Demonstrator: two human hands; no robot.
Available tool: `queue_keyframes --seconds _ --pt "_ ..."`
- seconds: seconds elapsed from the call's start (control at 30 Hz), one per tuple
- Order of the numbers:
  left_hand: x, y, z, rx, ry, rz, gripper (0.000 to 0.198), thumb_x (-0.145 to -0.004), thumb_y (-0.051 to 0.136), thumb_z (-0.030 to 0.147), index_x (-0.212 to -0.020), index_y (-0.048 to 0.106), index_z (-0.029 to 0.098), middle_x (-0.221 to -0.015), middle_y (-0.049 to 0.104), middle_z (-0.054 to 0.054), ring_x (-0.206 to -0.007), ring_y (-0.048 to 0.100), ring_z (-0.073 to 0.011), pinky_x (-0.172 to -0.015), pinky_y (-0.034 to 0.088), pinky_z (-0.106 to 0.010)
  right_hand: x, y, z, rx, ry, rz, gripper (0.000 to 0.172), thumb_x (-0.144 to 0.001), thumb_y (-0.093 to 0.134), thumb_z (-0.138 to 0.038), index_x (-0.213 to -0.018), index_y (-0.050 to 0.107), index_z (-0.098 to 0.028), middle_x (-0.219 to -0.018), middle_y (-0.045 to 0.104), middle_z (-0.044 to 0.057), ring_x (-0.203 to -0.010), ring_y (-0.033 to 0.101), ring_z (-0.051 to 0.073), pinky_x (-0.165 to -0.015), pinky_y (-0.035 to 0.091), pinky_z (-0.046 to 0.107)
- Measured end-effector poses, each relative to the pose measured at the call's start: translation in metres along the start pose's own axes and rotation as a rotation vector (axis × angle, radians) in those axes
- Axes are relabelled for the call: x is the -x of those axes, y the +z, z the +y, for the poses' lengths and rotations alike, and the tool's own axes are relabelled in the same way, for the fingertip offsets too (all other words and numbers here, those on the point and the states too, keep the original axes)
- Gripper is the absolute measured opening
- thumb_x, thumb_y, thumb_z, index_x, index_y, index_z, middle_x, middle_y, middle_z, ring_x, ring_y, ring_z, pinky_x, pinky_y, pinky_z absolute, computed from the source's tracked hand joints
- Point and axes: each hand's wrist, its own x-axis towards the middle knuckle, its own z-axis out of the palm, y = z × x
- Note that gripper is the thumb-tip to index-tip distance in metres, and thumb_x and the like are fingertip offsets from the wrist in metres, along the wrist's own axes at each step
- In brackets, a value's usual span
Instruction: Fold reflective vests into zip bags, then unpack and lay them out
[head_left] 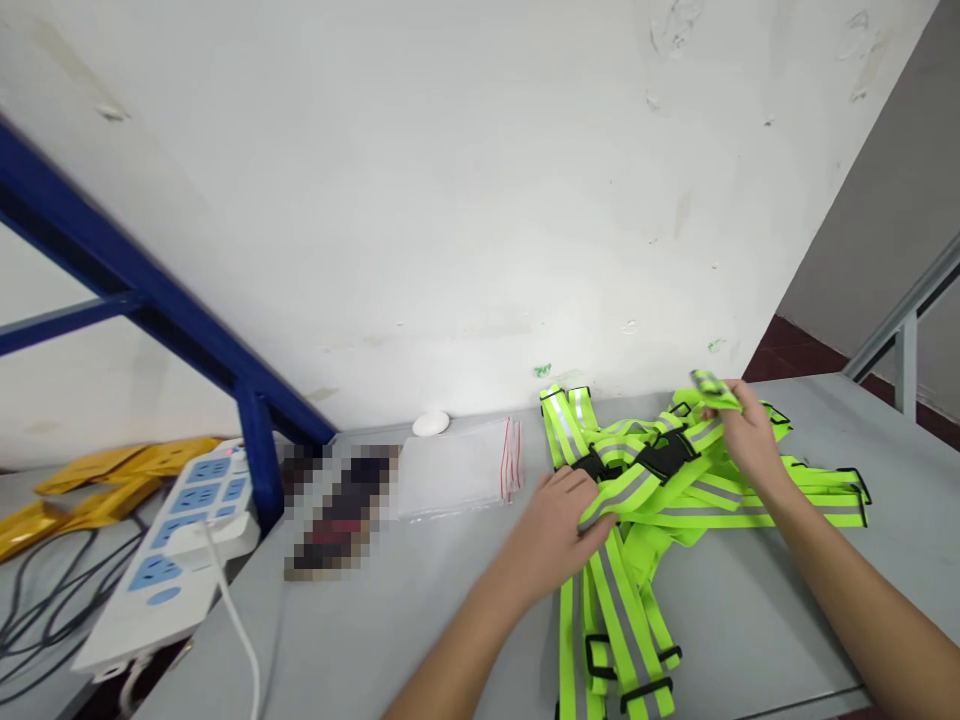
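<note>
A tangle of neon-yellow reflective straps (630,600) with grey stripes and black plastic slides lies on the grey table. My left hand (559,520) is closed on one strap at the left of the pile. From there that reflective strap (626,492) runs up to a black buckle (667,456) and on to my right hand (746,430). My right hand pinches the strap above the pile, and a folded end (714,390) sticks out past its fingers. Some fingertips of both hands are hidden.
Clear zip bags (454,465) with red seals lie left of the straps, by a white oval object (430,423) and a pixelated item (345,515). Beyond a blue metal frame (259,450) are a power strip (180,550), yellow packets (127,470) and cables. A white wall (480,200) stands behind.
</note>
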Motion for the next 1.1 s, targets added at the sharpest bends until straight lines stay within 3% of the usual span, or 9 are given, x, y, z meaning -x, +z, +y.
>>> queue_keyframes --seconds 0.1,0.2,0.3,0.47,0.63,0.8,0.93,1.03,1.1 --pt "-0.002 -0.013 -0.014 0.084 -0.042 0.074 0.018 -0.088 0.056 0.034 -0.076 0.050 0.021 -0.078 0.057 -0.001 -0.083 0.051 -0.0202 -0.074 0.044 -0.033 -0.013 -0.016 0.007 -0.392 0.120 0.159 0.014 -0.077 0.056 -0.034 -0.084 0.054 -0.022 -0.063 0.052 -0.005 -0.066 0.058 0.017 -0.072 0.047 0.032" --pt "-0.002 -0.024 -0.032 0.088 -0.096 0.193 0.015 -0.085 0.059 0.034 -0.081 0.054 0.021 -0.088 0.060 -0.002 -0.091 0.052 -0.0215 -0.084 0.044 -0.037 -0.020 -0.027 0.015 -0.582 0.179 0.260 0.019 -0.071 0.064 -0.032 -0.083 0.054 -0.022 -0.058 0.048 -0.008 -0.060 0.057 0.015 -0.069 0.048 0.031" --pt "-0.001 -0.027 -0.042 0.012 -0.109 0.253 0.013 -0.083 0.060 0.033 -0.088 0.055 0.022 -0.109 0.060 -0.005 -0.108 0.050 -0.0246 -0.097 0.041 -0.043 -0.019 -0.029 0.018 -0.592 0.140 0.269 0.021 -0.074 0.066 -0.036 -0.084 0.056 -0.021 -0.054 0.046 -0.008 -0.060 0.057 0.015 -0.070 0.048 0.031" --pt "-0.004 -0.008 -0.028 -0.108 -0.062 0.223 0.047 -0.082 0.062 0.040 -0.124 0.049 0.023 -0.136 0.048 -0.009 -0.127 0.042 -0.0285 -0.105 0.037 -0.047 -0.007 -0.017 0.006 -0.516 -0.051 0.214 0.030 -0.084 0.058 -0.052 -0.084 0.056 -0.021 -0.057 0.052 -0.006 -0.063 0.060 0.016 -0.073 0.048 0.032" --pt "-0.009 0.014 -0.016 -0.194 -0.009 0.118 0.044 -0.087 0.056 0.030 -0.130 0.048 0.022 -0.126 0.059 -0.008 -0.117 0.050 -0.0282 -0.100 0.040 -0.048 -0.001 -0.016 -0.005 -0.551 -0.120 0.223 0.030 -0.087 0.054 -0.046 -0.071 0.052 -0.021 -0.058 0.053 -0.004 -0.066 0.061 0.017 -0.076 0.049 0.035" --pt "-0.014 0.004 -0.039 -0.176 -0.089 0.187 0.043 -0.082 0.041 0.005 -0.119 0.058 0.022 -0.110 0.066 -0.005 -0.106 0.055 -0.0236 -0.097 0.042 -0.044 -0.004 -0.027 -0.010 -0.606 -0.099 0.262 0.034 -0.088 0.049 -0.040 -0.060 0.044 -0.021 -0.055 0.045 -0.005 -0.057 0.056 0.014 -0.074 0.051 0.036" --pt "-0.047 -0.020 -0.064 -0.272 -0.109 0.268 0.055 -0.076 0.036 -0.003 -0.117 0.062 0.023 -0.121 0.062 -0.004 -0.110 0.052 -0.0219 -0.096 0.044 -0.037 0.001 -0.036 -0.030 -0.651 -0.157 0.205 0.034 -0.085 0.057 -0.037 -0.062 0.039 -0.022 -0.054 0.038 -0.008 -0.050 0.046 0.011 -0.067 0.051 0.035" --pt "-0.088 -0.039 -0.081 -0.481 -0.128 0.244 0.052 -0.078 0.041 0.001 -0.122 0.059 0.023 -0.125 0.057 -0.008 -0.109 0.052 -0.0245 -0.091 0.046 -0.036 0.020 -0.035 -0.052 -0.564 -0.350 0.174 0.021 -0.084 0.063 -0.026 -0.076 0.044 -0.023 -0.058 0.043 -0.008 -0.052 0.046 0.012 -0.065 0.050 0.034" --pt "-0.112 -0.048 -0.090 -0.531 -0.145 0.252 0.049 -0.081 0.043 0.006 -0.126 0.056 0.022 -0.130 0.051 -0.012 -0.111 0.051 -0.0275 -0.089 0.045 -0.039 0.044 -0.030 -0.062 -0.485 -0.469 0.055 0.021 -0.082 0.065 -0.018 -0.084 0.045 -0.024 -0.064 0.048 -0.006 -0.059 0.049 0.013 -0.066 0.049 0.033"
